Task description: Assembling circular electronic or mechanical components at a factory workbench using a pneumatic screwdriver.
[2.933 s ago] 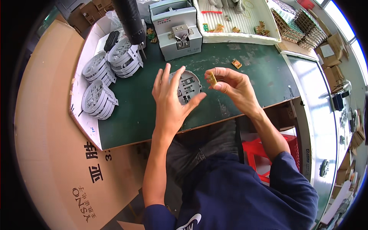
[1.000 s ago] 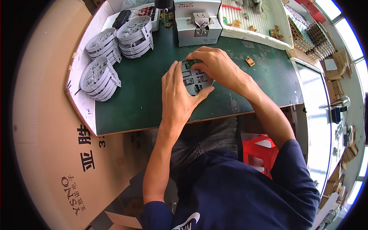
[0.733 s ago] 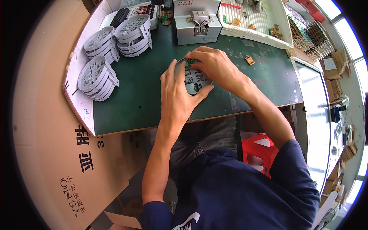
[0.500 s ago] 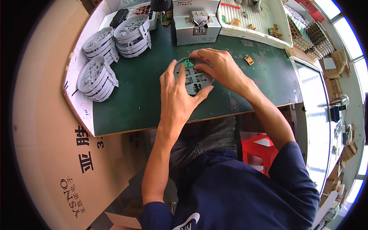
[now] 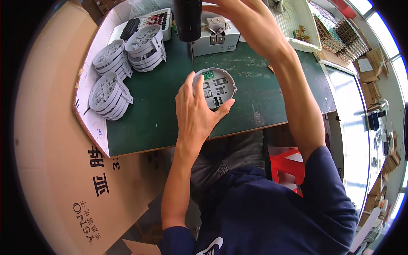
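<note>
A round grey plastic housing (image 5: 226, 77) lies on the green bench, its open side up, showing metal parts and a small green circuit board (image 5: 208, 75) near its far edge. My left hand (image 5: 196, 102) is closed about its left and near sides, fingers at the left rim and thumb at the lower right. Beyond the housing a black electric screwdriver (image 5: 188, 21) hangs upright with its thin bit downward. My right hand (image 5: 238, 10) reaches up to its right side and appears to grip it; the fingertips are partly behind it and cut off by the upper edge.
Stacks of similar grey housings (image 5: 111, 95) stand at the left by the white bench wall (image 5: 91, 114). Behind the screwdriver sits a grey machine box (image 5: 216, 44) with a metal fixture. A white tray (image 5: 308, 42) with small parts is at the back right. A red stool (image 5: 289, 168) stands below the bench.
My right hand has left the housing and moved up to the screwdriver, which now hangs lower and nearer. My left hand stays on the housing. The green board is now uncovered.
</note>
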Available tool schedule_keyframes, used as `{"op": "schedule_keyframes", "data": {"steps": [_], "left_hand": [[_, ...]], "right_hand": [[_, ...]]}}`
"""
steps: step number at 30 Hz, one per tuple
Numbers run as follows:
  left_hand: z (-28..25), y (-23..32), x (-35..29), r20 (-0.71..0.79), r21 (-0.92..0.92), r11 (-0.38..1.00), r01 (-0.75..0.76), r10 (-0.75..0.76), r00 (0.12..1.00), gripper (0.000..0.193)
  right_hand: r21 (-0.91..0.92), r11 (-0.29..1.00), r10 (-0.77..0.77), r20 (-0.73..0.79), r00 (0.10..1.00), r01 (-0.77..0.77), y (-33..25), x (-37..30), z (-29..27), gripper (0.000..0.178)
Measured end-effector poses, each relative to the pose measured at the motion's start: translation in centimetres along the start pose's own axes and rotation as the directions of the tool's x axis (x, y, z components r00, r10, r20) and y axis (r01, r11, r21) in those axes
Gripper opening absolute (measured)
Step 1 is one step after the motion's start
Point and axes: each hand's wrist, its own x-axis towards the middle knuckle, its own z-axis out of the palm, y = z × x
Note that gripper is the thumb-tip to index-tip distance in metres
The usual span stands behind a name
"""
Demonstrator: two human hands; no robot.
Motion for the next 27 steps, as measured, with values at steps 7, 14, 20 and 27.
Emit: {"op": "schedule_keyframes", "data": {"steps": [7, 14, 20, 27], "left_hand": [[-0.2, 0.2, 0.0, 0.030, -0.026, 1.000, 0.005, -0.004, 1.000, 0.093], [-0.6, 0.2, -0.2, 0.059, -0.025, 1.000, 0.019, -0.018, 0.998, 0.092], [-0.7, 0.5, -0.2, 0.060, -0.016, 1.000, 0.016, -0.015, 0.998, 0.092], [-0.5, 0.3, -0.1, 0.072, 0.006, 1.000, 0.016, -0.017, 0.997, 0.092]], "right_hand": [[0.255, 0.963, 0.016, 0.277, 0.961, -0.090, -0.5, 3.4, 0.2, 0.066], [0.041, 0.997, -0.071, 0.020, 0.997, 0.070, 2.3, 5.3, -3.8, 0.031], [-0.056, 0.997, -0.054, -0.078, 0.995, 0.050, 4.3, 5.8, -2.2, 0.020], [0.016, 1.000, -0.004, -0.010, 1.000, 0.004, 3.8, 2.3, -2.1, 0.019]]}}
